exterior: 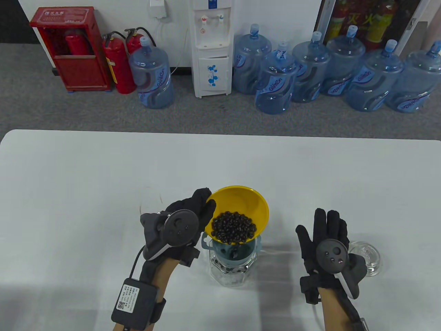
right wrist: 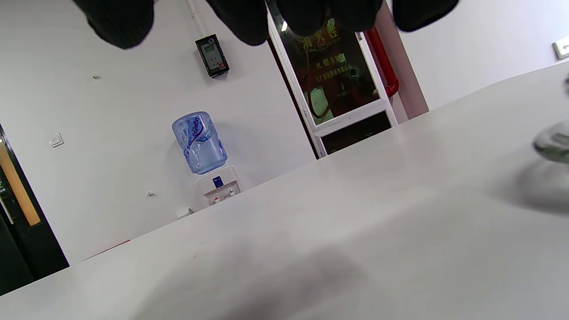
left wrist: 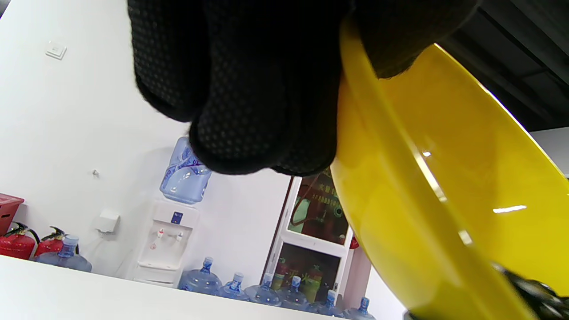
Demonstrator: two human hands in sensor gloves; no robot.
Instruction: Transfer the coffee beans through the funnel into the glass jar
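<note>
A yellow bowl (exterior: 241, 203) of dark coffee beans (exterior: 233, 227) is tilted over a blue-grey funnel (exterior: 234, 250) that sits in a clear glass jar (exterior: 232, 270). Some beans lie in the jar's upper part. My left hand (exterior: 200, 207) grips the bowl's left rim; in the left wrist view its fingers (left wrist: 249, 89) lie on the yellow bowl (left wrist: 444, 191). My right hand (exterior: 324, 231) is flat and spread, apart from the jar on its right, holding nothing. Its fingertips (right wrist: 306, 18) hang in at the top of the right wrist view.
A glass lid (exterior: 367, 257) lies on the white table (exterior: 103, 179) just right of my right hand; it also shows blurred in the right wrist view (right wrist: 553, 144). Water bottles, a dispenser and fire extinguishers stand on the floor beyond the table's far edge.
</note>
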